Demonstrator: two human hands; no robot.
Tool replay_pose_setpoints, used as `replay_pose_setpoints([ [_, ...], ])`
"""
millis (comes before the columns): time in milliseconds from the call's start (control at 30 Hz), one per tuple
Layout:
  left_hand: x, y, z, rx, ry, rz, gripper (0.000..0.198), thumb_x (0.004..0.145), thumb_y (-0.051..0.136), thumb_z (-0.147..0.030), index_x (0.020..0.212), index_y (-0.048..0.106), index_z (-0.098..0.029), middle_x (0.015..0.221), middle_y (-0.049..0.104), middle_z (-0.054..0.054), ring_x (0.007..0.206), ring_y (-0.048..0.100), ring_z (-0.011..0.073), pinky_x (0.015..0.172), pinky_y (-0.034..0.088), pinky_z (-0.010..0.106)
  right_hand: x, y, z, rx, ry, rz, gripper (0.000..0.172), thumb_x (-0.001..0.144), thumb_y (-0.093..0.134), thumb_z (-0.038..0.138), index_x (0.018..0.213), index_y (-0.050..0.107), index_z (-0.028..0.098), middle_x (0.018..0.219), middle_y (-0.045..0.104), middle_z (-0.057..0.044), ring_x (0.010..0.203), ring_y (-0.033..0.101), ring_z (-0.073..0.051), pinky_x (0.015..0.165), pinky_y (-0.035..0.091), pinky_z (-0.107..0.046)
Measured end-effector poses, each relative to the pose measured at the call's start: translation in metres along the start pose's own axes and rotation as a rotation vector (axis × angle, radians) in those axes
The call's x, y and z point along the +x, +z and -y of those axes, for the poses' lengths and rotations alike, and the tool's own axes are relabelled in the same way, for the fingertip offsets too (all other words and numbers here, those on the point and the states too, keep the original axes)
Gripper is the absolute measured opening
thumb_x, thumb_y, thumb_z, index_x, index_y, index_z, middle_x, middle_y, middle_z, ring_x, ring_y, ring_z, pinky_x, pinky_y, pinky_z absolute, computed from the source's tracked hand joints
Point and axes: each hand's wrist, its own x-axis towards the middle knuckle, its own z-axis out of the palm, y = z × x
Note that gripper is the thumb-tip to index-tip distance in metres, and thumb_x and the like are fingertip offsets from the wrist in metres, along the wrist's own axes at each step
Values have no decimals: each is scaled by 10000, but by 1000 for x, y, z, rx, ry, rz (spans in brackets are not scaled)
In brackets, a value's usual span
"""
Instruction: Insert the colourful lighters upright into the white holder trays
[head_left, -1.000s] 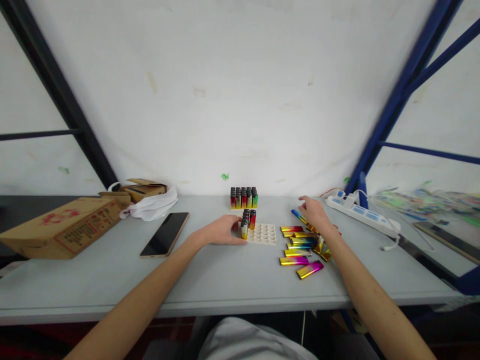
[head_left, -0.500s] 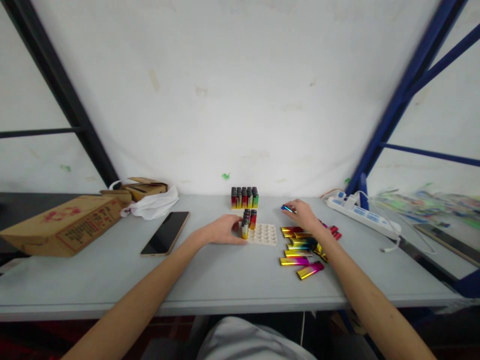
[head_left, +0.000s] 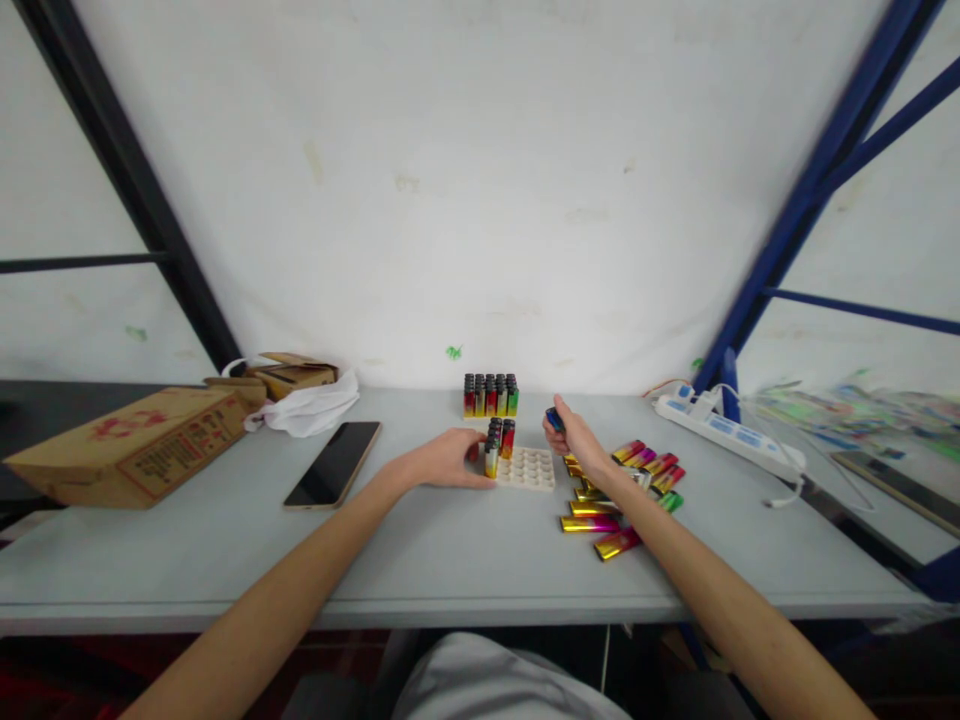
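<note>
My right hand point(head_left: 576, 436) is closed around a blue lighter point(head_left: 553, 419), held upright with its dark top showing, a little right of the white tray. The rest of that lighter is hidden by my fingers. At the left end of the white tray point(head_left: 536, 470), my left hand point(head_left: 450, 460) grips the edge between thumb and curled fingers. Several lighters point(head_left: 492, 458) stand upright in the tray's left holes, and a red one point(head_left: 508, 440) stands just beside them. The holes toward the right show bare. Under and beside my right forearm lies a loose pile of shiny coloured lighters point(head_left: 592, 523).
A block of upright lighters point(head_left: 490, 397) stands near the wall. To the left are a phone point(head_left: 334, 465), a white plastic bag point(head_left: 315, 405) and a cardboard box point(head_left: 135, 440). A power strip point(head_left: 727, 435) with cables lies at the right, near a blue frame post point(head_left: 795, 210).
My right hand has lifted the blue lighter from above the pile, moved it left toward the tray and turned it upright. My left hand stays at the tray.
</note>
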Motion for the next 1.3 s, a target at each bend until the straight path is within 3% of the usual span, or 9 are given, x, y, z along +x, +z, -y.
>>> replay_pose_setpoints([
  [100, 0, 0, 0, -14, 4, -7, 526, 714, 772, -540, 1052, 680, -149, 912, 697, 52, 779, 627, 223, 686, 454, 284, -1, 9, 0, 7, 88, -83, 595, 932, 389, 707, 568, 306, 244, 500, 211, 80, 436, 145, -83, 430, 122, -254],
  [200, -1, 1, 0, -23, 10, -9, 513, 715, 771, -539, 1039, 680, -152, 910, 700, 48, 783, 630, 222, 693, 456, 284, -3, 14, -1, -42, 84, -133, 533, 951, 381, 599, 557, 296, 249, 472, 222, 72, 420, 154, -87, 417, 134, -261],
  [367, -1, 0, 0, 0, 4, -8, 499, 718, 767, -548, 999, 671, -146, 892, 692, 48, 771, 625, 220, 683, 451, 284, -4, 16, -3, -141, 13, -132, 447, 952, 334, 463, 561, 308, 249, 455, 253, 63, 405, 184, -94, 412, 172, -265],
  [533, 0, 0, 0, 12, 1, -7, 505, 712, 765, -564, 986, 670, -150, 881, 685, 45, 763, 619, 219, 671, 444, 283, -5, 19, -2, -214, 35, -130, 416, 947, 317, 405, 559, 303, 255, 442, 265, 56, 413, 218, -106, 422, 206, -265],
  [933, 0, 1, 1, -12, -5, -5, 518, 703, 772, -548, 1026, 677, -155, 907, 699, 48, 777, 625, 221, 691, 454, 284, -5, 17, -5, -160, 14, -134, 509, 935, 366, 626, 582, 341, 261, 428, 296, 50, 406, 240, -113, 405, 199, -274],
  [1300, 0, 0, 2, -15, 6, -5, 544, 704, 770, -557, 1053, 685, -149, 912, 700, 50, 779, 624, 223, 691, 450, 286, -5, 18, -4, -137, 34, -112, 561, 943, 372, 630, 536, 349, 245, 426, 304, 47, 395, 243, -96, 408, 185, -270],
])
